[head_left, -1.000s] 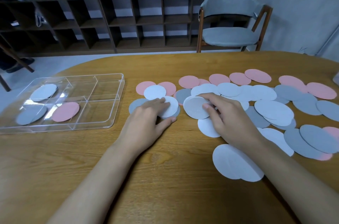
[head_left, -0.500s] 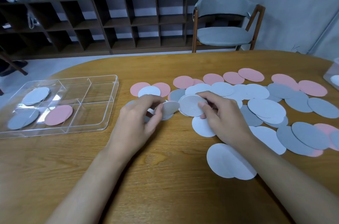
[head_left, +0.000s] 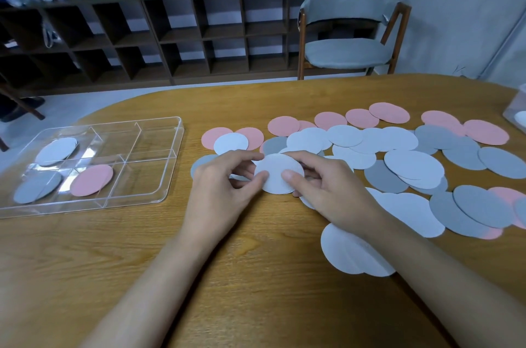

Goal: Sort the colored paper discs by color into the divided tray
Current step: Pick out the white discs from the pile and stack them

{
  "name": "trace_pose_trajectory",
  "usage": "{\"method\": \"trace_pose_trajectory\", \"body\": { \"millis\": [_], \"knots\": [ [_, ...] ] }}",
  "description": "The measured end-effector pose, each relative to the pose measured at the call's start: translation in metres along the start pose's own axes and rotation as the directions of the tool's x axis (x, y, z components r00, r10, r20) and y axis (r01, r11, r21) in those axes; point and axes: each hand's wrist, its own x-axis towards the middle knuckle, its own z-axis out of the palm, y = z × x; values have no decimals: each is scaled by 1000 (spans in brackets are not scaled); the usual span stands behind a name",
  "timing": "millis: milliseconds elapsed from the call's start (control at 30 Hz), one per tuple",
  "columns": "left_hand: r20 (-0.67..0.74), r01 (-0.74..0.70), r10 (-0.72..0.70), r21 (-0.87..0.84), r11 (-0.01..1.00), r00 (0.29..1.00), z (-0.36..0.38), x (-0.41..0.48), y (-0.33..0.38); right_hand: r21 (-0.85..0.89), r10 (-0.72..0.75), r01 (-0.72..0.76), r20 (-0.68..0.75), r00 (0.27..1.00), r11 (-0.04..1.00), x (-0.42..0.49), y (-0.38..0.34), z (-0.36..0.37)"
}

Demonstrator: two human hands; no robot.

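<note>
Both hands pinch white paper discs (head_left: 277, 172) held together just above the table's middle. My left hand (head_left: 225, 191) grips their left edge, my right hand (head_left: 327, 188) their right edge. How many discs are in the stack I cannot tell. The clear divided tray (head_left: 170, 154) lies at the left. It holds white discs (head_left: 57, 149) at its back left, grey discs (head_left: 37, 186) at its front left and pink discs (head_left: 91, 179) beside those. Loose pink discs (head_left: 283, 125), white discs (head_left: 412, 167) and grey discs (head_left: 481, 205) spread to the right.
The wooden table (head_left: 256, 276) has a rounded far edge. A grey chair (head_left: 347, 34) and a dark shelf unit (head_left: 170, 34) stand behind it. A clear container (head_left: 516, 111) shows at the right edge. Two white discs (head_left: 353, 251) lie under my right forearm.
Each hand lifted a white disc off the table. The hands came together, and the discs now sit stacked between them.
</note>
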Motion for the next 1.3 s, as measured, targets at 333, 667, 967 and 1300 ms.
{"method": "trace_pose_trajectory", "body": {
  "millis": [333, 667, 967, 1300],
  "knots": [
    [168, -53, -7, 349, 935, 986, -10, 7, -27, -234, -89, 61, -113, 990, 970, 5, 11, -8],
    [239, -112, 23, 365, 924, 971, -15, 6, -25, -183, -35, 5, -160, 987, 983, 5, 15, -13],
    [111, -258, 234, 306, 917, 966, -18, 4, -9, -157, -15, -22, -228, 974, 987, 6, 16, -14],
    [120, 81, -71, -81, 993, 990, -10, 2, 2, -93, -12, 0, -130, 991, 996, 4, 11, -8]
  ]
}}
